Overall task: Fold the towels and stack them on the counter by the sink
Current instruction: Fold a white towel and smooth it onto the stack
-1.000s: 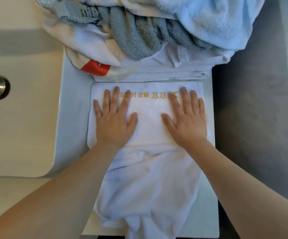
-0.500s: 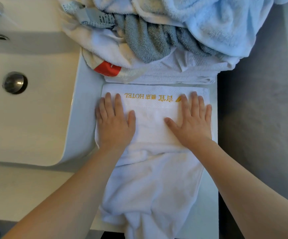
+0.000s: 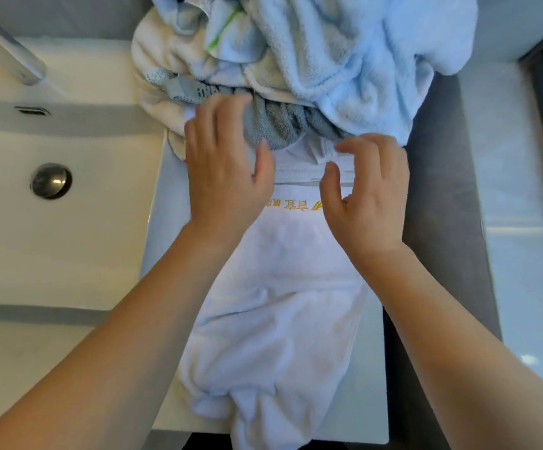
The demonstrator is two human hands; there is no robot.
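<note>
Your white hotel towel with gold lettering (image 3: 283,287) lies on the counter right of the white sink (image 3: 68,222), long axis running away from you; one heap of unfolded towels (image 3: 328,60) beyond; your left hand (image 3: 224,177) and right hand (image 3: 367,203) hover, fingers loosely curled, gripping nothing.

One head-worn wide-angle view looks steeply down, close over the pale counter ledge (image 3: 166,222). The white sink basin (image 3: 68,248) fills nine o'clock, heaped terry towels (image 3: 344,60) twelve o'clock, dark grey floor (image 3: 442,190) three o'clock.
</note>
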